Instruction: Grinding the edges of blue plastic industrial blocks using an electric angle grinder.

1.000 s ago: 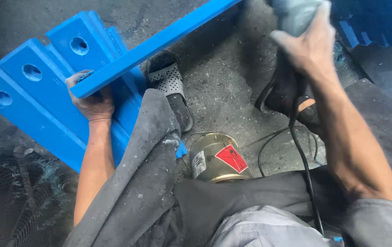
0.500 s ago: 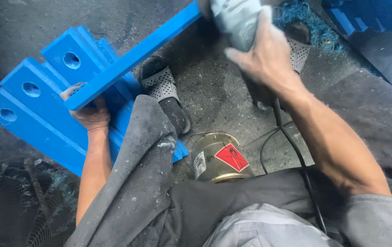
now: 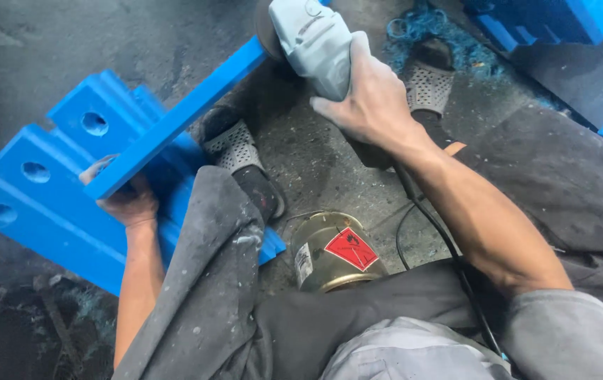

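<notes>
My left hand (image 3: 127,200) grips the near end of a long blue plastic bar (image 3: 182,116) that slants up toward the top middle. Under it lie blue plastic blocks with round holes (image 3: 48,176). My right hand (image 3: 372,98) holds a grey angle grinder (image 3: 312,42), whose head rests against the bar's far end. A black cord (image 3: 428,232) runs from the tool down past my right forearm.
A brass-coloured tin with a red diamond label (image 3: 333,250) stands on the concrete floor between my legs. My feet wear grey perforated sandals (image 3: 235,148). Blue shavings (image 3: 414,28) lie at the top, with more blue plastic pieces (image 3: 562,21) at the top right.
My right hand has brought the grinder leftward and down from the top right until it meets the far end of the bar. My left hand keeps its hold.
</notes>
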